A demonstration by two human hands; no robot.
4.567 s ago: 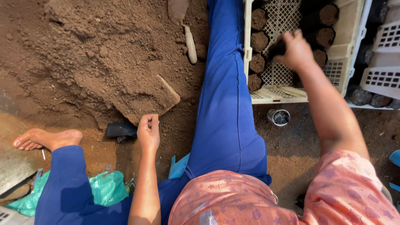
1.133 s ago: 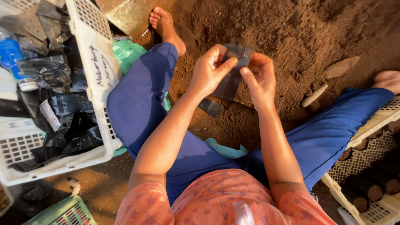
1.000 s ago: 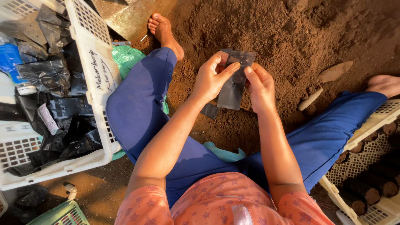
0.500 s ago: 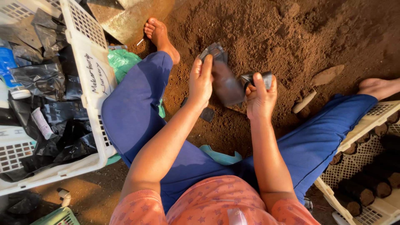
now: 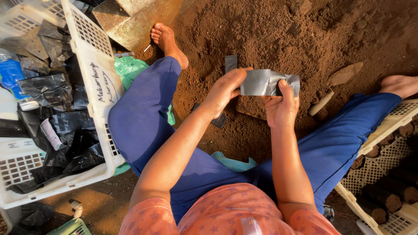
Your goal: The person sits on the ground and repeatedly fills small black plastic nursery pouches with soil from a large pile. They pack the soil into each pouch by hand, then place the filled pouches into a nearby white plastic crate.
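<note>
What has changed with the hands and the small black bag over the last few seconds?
Earlier the right hand reached to the crate of filled pots and the left hand hung by the soil. Both hands have since come together over the soil heap, and the black bag has turned from hanging upright to stretched sideways between them. The crate of bags stayed put.

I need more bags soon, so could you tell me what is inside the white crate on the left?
The white crate holds crumpled black plastic bags; whatever lies beneath them is covered.
</note>
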